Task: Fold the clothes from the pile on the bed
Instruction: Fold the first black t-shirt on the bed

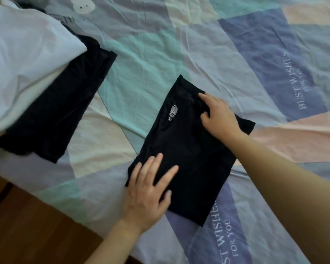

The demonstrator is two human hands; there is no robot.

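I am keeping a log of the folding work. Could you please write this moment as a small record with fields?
surface: bed sheet with pastel patchwork and printed text
garment in work: black folded garment, small white print near its far end
left hand: flat, fingers spread, pressing the near end of the garment
right hand: resting on the far end, fingers slightly bent
pile: white cloth lying over another black garment, at the left
floor: wooden floor beside the bed

Both forearms are bare, no sleeves in view; the left hand (147, 189) and right hand (218, 113) wear nothing.
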